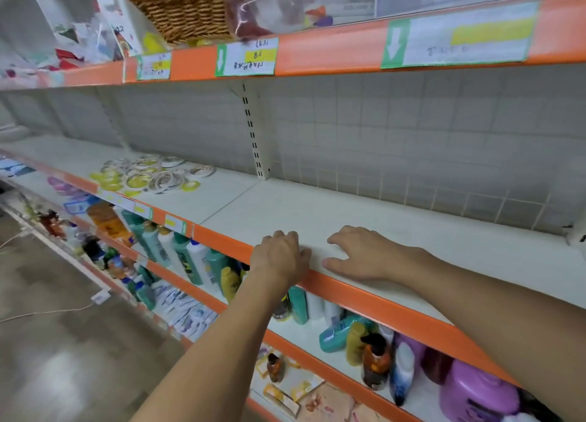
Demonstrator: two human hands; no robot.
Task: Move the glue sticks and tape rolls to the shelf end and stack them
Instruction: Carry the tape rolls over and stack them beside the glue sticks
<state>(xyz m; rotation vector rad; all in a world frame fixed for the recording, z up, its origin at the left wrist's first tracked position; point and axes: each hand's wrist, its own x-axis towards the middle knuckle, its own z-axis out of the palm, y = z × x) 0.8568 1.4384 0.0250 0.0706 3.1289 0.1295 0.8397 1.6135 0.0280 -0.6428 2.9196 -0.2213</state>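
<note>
Several tape rolls (152,176), white and yellow, lie in a loose flat heap on the white shelf board (364,212), far to the left of my hands. I cannot make out any glue sticks. My left hand (279,256) rests on the shelf's orange front edge (380,304) with its fingers curled and nothing seen in it. My right hand (358,253) lies palm down on the bare board just to its right, fingers relaxed and spread, holding nothing. Both hands sit about an arm's length from the rolls.
A wicker basket (187,9) and plastic-wrapped goods stand on the upper shelf. Shampoo and lotion bottles (190,256) crowd the shelf below, with a purple jug (478,390) at the right. A slotted upright (253,133) divides the tiled back wall. Grey floor with a cable lies left.
</note>
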